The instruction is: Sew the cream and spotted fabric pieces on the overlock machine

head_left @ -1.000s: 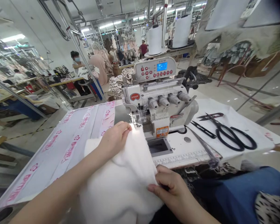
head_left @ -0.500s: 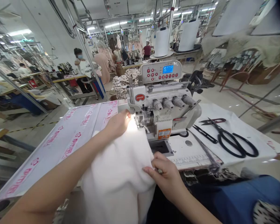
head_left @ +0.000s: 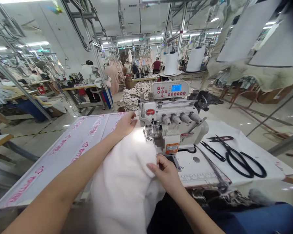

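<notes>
White soft fabric [head_left: 122,175] lies under the lit needle area of an overlock sewing machine [head_left: 171,118] and hangs down over the table's front edge. My left hand [head_left: 124,126] is left of the presser foot, its bent fingers closed on the fabric's far part; the fingertips are partly hidden. Nearer to me, my right hand [head_left: 167,170] pinches the fabric's right edge between thumb and fingers, in front of the machine. A bright lamp spot washes out the cloth beside the needle, so the seam there cannot be made out.
Black scissors [head_left: 245,161], thread snips [head_left: 213,151] and red-handled snips [head_left: 221,138] lie right of the machine. White thread cones [head_left: 171,64] stand behind it. Plastic film with pink print [head_left: 70,152] covers the table on the left. Spotted fabric [head_left: 135,96] is piled behind.
Both hands have moved away from me relative to the machine, and the white fabric has shifted with them. The camera view has tilted up, so the machine sits lower in the picture.
</notes>
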`<control>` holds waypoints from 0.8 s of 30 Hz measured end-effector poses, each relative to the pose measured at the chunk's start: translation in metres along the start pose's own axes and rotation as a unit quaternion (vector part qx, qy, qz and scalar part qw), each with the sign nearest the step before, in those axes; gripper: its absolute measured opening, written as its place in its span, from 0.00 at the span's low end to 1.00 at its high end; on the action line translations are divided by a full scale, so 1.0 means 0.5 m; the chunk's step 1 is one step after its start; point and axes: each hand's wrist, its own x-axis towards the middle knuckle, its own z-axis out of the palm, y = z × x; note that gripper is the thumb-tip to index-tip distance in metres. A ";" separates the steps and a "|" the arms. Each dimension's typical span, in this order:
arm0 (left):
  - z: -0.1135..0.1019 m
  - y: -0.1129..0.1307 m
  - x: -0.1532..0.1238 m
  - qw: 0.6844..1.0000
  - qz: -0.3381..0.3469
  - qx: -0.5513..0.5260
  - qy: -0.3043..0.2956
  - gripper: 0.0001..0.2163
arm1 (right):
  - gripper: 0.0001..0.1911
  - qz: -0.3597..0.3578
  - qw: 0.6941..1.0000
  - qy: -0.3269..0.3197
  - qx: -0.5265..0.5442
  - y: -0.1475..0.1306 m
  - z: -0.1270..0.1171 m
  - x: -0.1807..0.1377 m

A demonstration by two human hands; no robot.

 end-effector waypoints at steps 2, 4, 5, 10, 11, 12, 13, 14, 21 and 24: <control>-0.033 0.013 -0.048 0.999 -0.005 -0.010 0.046 0.13 | 0.13 0.039 0.995 -0.004 0.093 0.006 0.006 -0.025; -0.063 0.035 -0.150 0.997 0.013 -0.040 0.069 0.17 | 0.18 0.076 0.979 -0.022 0.188 0.015 0.011 -0.067; -0.073 0.045 -0.218 0.996 0.041 -0.060 0.049 0.21 | 0.24 0.092 0.971 -0.035 0.218 0.023 0.014 -0.092; -0.047 0.059 -0.548 0.971 0.205 0.028 -0.122 0.31 | 0.24 0.177 0.944 -0.185 0.207 0.067 0.034 -0.203; -0.041 0.052 -0.581 0.972 0.191 0.050 -0.126 0.21 | 0.23 0.181 0.943 -0.203 0.191 0.069 0.037 -0.216; -0.042 0.042 -0.599 0.973 0.183 0.045 -0.132 0.14 | 0.22 0.177 0.945 -0.211 0.174 0.067 0.040 -0.225; -0.051 0.029 -0.601 0.976 0.159 0.022 -0.148 0.11 | 0.22 0.171 0.948 -0.218 0.160 0.061 0.041 -0.231; -0.069 0.012 -0.590 0.979 0.125 -0.022 -0.161 0.11 | 0.21 0.168 0.947 -0.226 0.153 0.052 0.042 -0.236; -0.274 -0.170 -0.399 0.916 -0.314 -0.215 0.128 0.16 | 0.27 0.182 0.939 -0.230 0.178 0.023 0.054 -0.285; -0.283 -0.211 -0.390 0.897 -0.343 -0.165 0.224 0.16 | 0.29 0.193 0.960 -0.183 0.082 0.059 0.060 -0.314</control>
